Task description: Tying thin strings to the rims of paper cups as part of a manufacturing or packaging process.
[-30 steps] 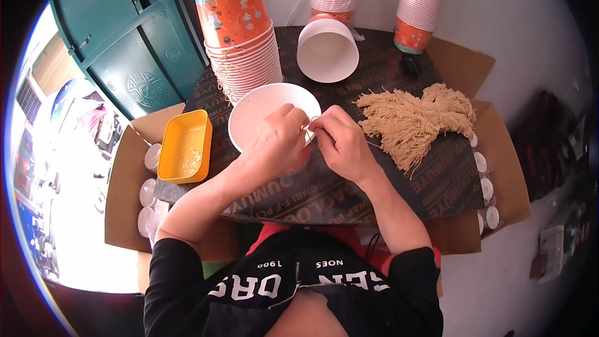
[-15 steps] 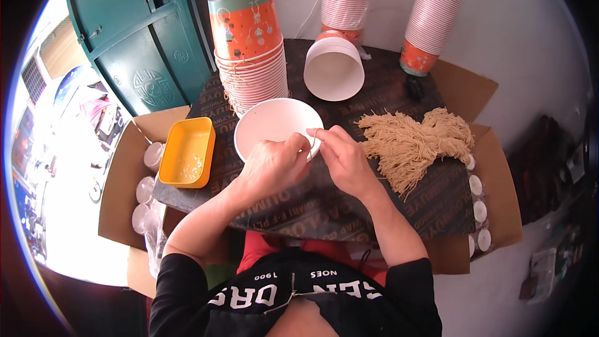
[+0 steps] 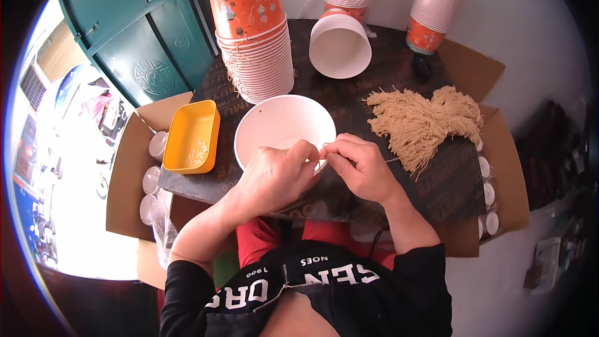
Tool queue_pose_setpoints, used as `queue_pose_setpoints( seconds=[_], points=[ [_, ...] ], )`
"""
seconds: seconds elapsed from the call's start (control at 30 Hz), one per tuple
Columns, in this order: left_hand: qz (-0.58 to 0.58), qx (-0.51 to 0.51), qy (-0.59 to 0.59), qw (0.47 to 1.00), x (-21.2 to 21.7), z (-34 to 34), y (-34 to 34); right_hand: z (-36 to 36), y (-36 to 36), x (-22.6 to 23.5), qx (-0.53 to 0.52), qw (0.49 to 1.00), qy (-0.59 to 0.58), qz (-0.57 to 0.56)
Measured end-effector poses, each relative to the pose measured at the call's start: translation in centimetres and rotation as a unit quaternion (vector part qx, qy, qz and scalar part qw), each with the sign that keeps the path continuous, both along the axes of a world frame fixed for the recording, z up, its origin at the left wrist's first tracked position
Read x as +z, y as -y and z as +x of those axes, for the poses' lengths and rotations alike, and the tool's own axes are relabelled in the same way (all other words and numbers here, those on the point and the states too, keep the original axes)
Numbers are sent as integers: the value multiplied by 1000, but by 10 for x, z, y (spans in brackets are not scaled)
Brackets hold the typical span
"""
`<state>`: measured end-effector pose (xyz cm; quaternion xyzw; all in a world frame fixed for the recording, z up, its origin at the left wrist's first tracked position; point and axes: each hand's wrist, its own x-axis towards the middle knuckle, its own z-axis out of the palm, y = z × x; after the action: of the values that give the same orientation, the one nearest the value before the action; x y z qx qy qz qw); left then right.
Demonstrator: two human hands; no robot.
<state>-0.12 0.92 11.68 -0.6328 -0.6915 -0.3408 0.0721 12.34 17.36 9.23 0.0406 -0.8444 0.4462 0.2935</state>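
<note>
An open paper bucket [image 3: 284, 118], white inside, stands at the front of the dark table, mouth facing me. A small dark hole shows in its far wall. Both hands meet at its near right rim. My left hand [image 3: 277, 175] is closed in a pinch over the rim, on a thin beige cord [image 3: 324, 146]. Close beside it, my right hand [image 3: 362, 165] pinches the same cord between thumb and forefinger. The fingers partly hide the cord and the rim there. Behind the bucket rises a tall upside-down stack of orange-and-green paper buckets [image 3: 249, 9], with cords hanging at its side.
A yellow plastic tray [image 3: 192, 137] with small white bits sits at the left. At the right lies a bundle of beige cords [image 3: 427, 125]. More buckets [image 3: 340, 50] and a wrapped stack [image 3: 437, 0] stand behind. Cardboard boxes [image 3: 508, 168] flank the table [image 3: 337, 97].
The view has shifted slightly. My hands and the bucket have moved a little to the right in it, and the fingers have drawn closer together around the cord at the rim.
</note>
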Motion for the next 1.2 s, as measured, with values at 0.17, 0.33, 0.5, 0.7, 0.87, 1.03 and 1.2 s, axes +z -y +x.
queue_pose_setpoints(
  seconds=[0.17,0.33,0.5,0.7,0.87,1.03,1.2],
  points=[
    [9,-31,10,999,-7,9,19,19,18,-2,13,1000,22,-17],
    [20,-42,23,999,-2,6,20,23,29,-4,-1,991,68,-114],
    [15,-53,20,998,-5,3,16,22,29,-9,4,984,79,-161],
    [14,-47,10,999,-10,4,16,21,35,-16,19,968,76,-240],
    [-16,-28,13,999,-4,10,17,22,33,-12,4,975,85,-206],
    [-11,-18,0,1000,-7,12,16,24,34,-6,-9,978,85,-191],
    [-14,-19,21,1000,-8,12,11,27,32,-11,-20,984,43,-172]
  ],
)
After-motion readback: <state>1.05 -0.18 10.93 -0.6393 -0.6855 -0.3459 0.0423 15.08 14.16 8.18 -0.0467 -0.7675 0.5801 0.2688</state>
